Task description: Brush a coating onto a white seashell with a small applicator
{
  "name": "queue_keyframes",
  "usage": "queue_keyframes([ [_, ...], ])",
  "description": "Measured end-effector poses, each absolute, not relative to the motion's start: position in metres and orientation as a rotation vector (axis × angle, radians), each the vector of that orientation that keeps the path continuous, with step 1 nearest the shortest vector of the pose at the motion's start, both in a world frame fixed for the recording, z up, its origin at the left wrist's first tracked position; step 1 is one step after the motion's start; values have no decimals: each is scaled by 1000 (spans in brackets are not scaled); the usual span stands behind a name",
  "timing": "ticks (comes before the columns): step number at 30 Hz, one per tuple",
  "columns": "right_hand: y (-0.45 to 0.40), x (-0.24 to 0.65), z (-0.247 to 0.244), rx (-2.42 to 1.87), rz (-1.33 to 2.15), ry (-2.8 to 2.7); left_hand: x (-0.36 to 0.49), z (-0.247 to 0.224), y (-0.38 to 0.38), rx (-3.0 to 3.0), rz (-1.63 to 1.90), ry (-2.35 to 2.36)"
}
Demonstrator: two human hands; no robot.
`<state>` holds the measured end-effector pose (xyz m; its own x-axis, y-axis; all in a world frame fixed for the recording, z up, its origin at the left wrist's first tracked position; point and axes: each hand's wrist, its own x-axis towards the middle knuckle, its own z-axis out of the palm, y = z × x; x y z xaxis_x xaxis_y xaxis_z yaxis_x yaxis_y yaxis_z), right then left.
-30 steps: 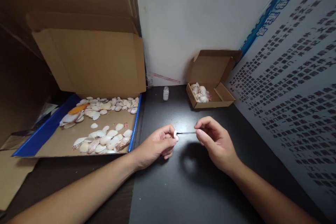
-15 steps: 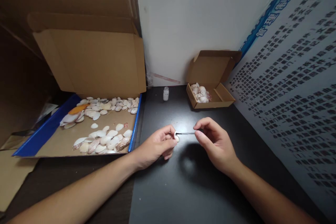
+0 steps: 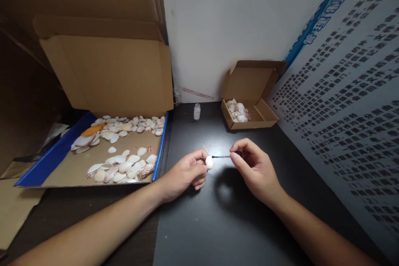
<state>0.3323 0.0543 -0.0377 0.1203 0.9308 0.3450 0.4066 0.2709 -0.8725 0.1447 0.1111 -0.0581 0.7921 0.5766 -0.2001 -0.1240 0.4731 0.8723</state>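
Between the thumb and fingers of my left hand [image 3: 190, 169] is a small white seashell [image 3: 209, 162], its pale face turned toward me. My right hand [image 3: 254, 169] pinches the dark cap end of a thin brush [image 3: 222, 156]. The brush points left, and its dark bristle tip is right at the shell's upper right edge; whether it touches I cannot tell. Both hands are above the dark tabletop [image 3: 190, 224]. Farther back stands a small open glass bottle [image 3: 197, 112] with whitish contents or a label.
On the left, an open blue-edged cardboard box [image 3: 75, 170] holds many seashells, an orange one among them. A smaller open cardboard box [image 3: 255, 124] with white shells stands at the back right. A wall [image 3: 199, 50] closes the back, and a printed poster [image 3: 352, 104] the right.
The shell in my left hand has turned, so more of its face shows. The brush tip has shifted slightly and now appears at the shell's outer edge.
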Motion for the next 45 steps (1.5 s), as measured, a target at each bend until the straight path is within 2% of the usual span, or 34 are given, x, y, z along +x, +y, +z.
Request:
queue_keyframes([
  [31,53,334,-37,-1228,745,-1440,144,-60,112,973,453,506],
  [38,56,333,-37,-1326,644,-1454,144,-58,112,964,452,511],
  [45,55,333,-37,-1262,734,-1481,144,-58,113,928,458,512],
])
